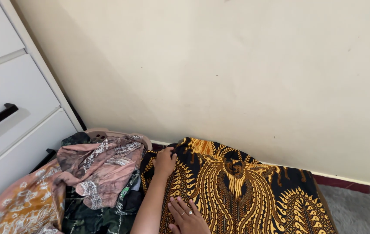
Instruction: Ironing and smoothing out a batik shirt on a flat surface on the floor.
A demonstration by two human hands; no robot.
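Cream wall (219,65) backs a black-and-gold patterned cloth (245,190) spread at 6 o'clock, laundry basket (107,133) at 9. Left hand (166,161) and right hand (188,216) lie flat on it, fingers loosely spread, gripping nothing. Judged step: smoothing; next calls for pinching an edge.

No packages, labels, signs or screens are visible in the head view.
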